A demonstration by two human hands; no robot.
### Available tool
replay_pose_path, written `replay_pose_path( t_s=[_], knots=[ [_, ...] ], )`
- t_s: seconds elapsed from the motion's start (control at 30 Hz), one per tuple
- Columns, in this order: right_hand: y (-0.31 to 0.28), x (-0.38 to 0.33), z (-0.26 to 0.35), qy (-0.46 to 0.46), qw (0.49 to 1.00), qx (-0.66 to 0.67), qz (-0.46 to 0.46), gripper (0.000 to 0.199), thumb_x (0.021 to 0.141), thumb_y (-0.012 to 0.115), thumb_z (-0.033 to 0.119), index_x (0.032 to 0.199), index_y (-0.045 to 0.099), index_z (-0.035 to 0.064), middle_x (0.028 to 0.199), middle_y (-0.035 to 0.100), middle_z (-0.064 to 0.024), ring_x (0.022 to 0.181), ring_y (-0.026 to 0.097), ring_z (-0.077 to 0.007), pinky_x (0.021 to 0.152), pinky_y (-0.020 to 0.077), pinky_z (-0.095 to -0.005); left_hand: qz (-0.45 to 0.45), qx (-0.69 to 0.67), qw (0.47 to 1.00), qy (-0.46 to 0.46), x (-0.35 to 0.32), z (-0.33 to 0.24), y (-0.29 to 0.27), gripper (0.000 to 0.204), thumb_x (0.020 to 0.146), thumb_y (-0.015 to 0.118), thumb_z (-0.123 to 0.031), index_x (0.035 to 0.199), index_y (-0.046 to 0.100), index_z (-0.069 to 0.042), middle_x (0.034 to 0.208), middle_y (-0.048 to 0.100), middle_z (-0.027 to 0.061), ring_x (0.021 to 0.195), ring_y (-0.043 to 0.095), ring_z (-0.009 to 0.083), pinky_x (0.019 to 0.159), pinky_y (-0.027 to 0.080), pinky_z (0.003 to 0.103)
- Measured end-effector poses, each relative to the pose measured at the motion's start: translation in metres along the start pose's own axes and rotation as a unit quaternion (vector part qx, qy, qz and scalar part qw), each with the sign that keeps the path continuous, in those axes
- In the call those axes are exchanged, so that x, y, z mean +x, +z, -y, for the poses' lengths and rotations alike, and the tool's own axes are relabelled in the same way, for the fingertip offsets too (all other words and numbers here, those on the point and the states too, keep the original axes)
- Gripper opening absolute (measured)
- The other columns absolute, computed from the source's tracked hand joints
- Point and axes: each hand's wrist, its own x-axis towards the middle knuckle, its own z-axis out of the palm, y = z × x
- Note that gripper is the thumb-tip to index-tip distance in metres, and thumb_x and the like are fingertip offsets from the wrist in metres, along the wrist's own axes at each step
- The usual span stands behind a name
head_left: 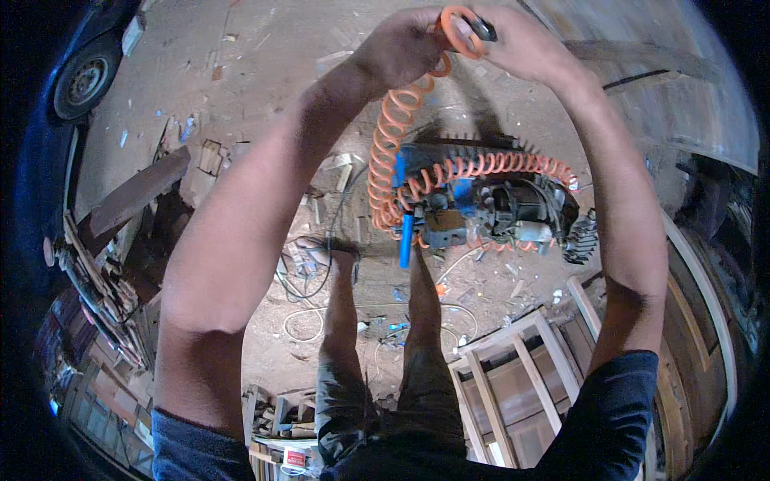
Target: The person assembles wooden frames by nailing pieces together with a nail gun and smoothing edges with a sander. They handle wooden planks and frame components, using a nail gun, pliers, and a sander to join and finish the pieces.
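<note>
Both my arms reach up to the top of the head view, where my hands meet at the end of an orange coiled air hose (387,136). My left hand (405,48) is closed on the hose, its fingers partly hidden by a coil. Close by on the right, my right hand (521,48) has its fingers closed around a small dark fitting (484,29) at a loop of the hose. From there the coils hang down to an air compressor (497,210) on the ground, which has a blue handle (406,240). The hose also loops across the compressor's top.
Wooden frames (513,361) lean at the lower right. Scrap boards (132,200) are piled at the left, below a vehicle's wheel (85,80). A thin pale hose (301,325) loops over the littered dirt floor around my feet.
</note>
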Motion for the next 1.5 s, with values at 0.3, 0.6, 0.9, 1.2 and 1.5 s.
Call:
replay_pose_path(
  t_s=[0.3, 0.6, 0.9, 1.2, 1.5],
  knots=[
    [0.029, -0.169, -0.078, 0.47, 0.881, 0.051, -0.025, 0.059, 0.099, 0.058, 0.05, 0.108, 0.063, -0.0082, 0.066, 0.062, -0.0149, 0.05, 0.061, -0.0258, 0.054, 0.0493, -0.0395, -0.145, 0.586, 0.797, -0.002, -0.101, 0.125, 0.091, 0.082, 0.086, 0.078, -0.035, 0.154, 0.038, -0.016, 0.147, 0.039, 0.0267, 0.138, 0.035, 0.0505, 0.112, 0.037, 0.057],
    [0.234, -0.397, 0.145, 0.729, 0.512, 0.455, -0.001, 0.041, 0.107, 0.043, 0.041, 0.103, 0.057, 0.0038, 0.074, 0.06, -0.0099, 0.063, 0.06, -0.0238, 0.055, 0.0449, -0.0387, -0.141, 0.304, 0.864, -0.376, -0.114, 0.226, 0.065, 0.047, 0.097, 0.059, -0.024, 0.141, 0.053, -0.009, 0.123, 0.061, 0.0216, 0.107, 0.066, 0.0361, 0.089, 0.054, 0.047],
    [0.365, -0.404, 0.109, 0.596, 0.47, 0.622, 0.193, 0.044, 0.101, 0.056, 0.051, 0.108, 0.062, 0.0086, 0.077, 0.068, -0.0055, 0.061, 0.065, -0.016, 0.055, 0.0541, -0.0304, -0.296, 0.478, 0.802, -0.202, -0.194, 0.212, 0.087, 0.056, 0.098, 0.055, -0.032, 0.149, 0.043, -0.015, 0.151, 0.043, 0.0264, 0.125, 0.055, 0.0478, 0.097, 0.051, 0.052],
    [0.252, -0.492, 0.145, 0.652, 0.55, 0.515, 0.088, 0.039, 0.097, 0.065, 0.043, 0.096, 0.068, 0.0049, 0.079, 0.073, -0.0119, 0.059, 0.07, -0.0221, 0.056, 0.0582, -0.0355, -0.416, 0.234, 0.687, -0.548, -0.501, 0.076, 0.177, 0.063, 0.097, 0.05, -0.064, 0.088, 0.08, -0.009, 0.088, 0.078, 0.0111, 0.082, 0.074, 0.025, 0.08, 0.056, 0.041],
    [0.183, -0.482, 0.197, 0.653, 0.574, 0.467, 0.161, 0.032, 0.099, 0.059, 0.028, 0.116, 0.055, 0.0015, 0.083, 0.069, -0.0196, 0.066, 0.068, -0.031, 0.058, 0.059, -0.0477, -0.68, -0.044, 0.712, -0.17, -0.685, -0.015, 0.289, 0.082, 0.106, 0.017, -0.059, 0.112, 0.073, 0.0, 0.09, 0.075, 0.0131, 0.074, 0.067, 0.0209, 0.072, 0.054, 0.034]
  ],
)
